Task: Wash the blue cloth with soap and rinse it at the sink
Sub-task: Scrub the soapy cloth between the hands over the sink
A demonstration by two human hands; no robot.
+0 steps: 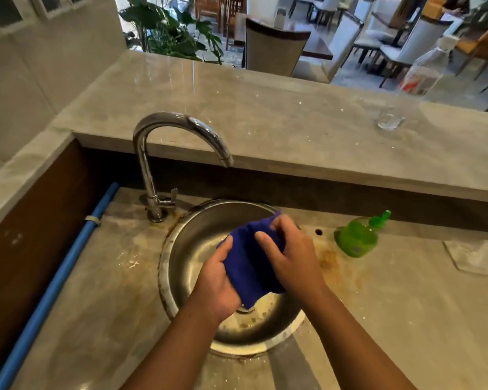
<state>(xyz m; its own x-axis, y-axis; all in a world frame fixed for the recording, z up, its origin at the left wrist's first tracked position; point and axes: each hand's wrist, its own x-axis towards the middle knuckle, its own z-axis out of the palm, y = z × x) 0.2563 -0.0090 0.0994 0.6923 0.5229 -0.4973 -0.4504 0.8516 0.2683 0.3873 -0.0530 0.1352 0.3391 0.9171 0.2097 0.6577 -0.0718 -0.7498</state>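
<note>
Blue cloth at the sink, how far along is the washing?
Done: the blue cloth is over the sink. In hand: the left hand and right hand both hold it bunched, apparently rubbing it. No suds show, so soaping is unclear; the green soap bottle stands untouched on the counter. Left: rinsing, since no water visibly runs from the faucet.

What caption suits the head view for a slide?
Left hand and right hand hold the blue cloth over the steel sink, soap bottle alongside.

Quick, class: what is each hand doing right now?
Left hand: closed, its grip on the blue cloth.
Right hand: closed, also holding the blue cloth.
</note>
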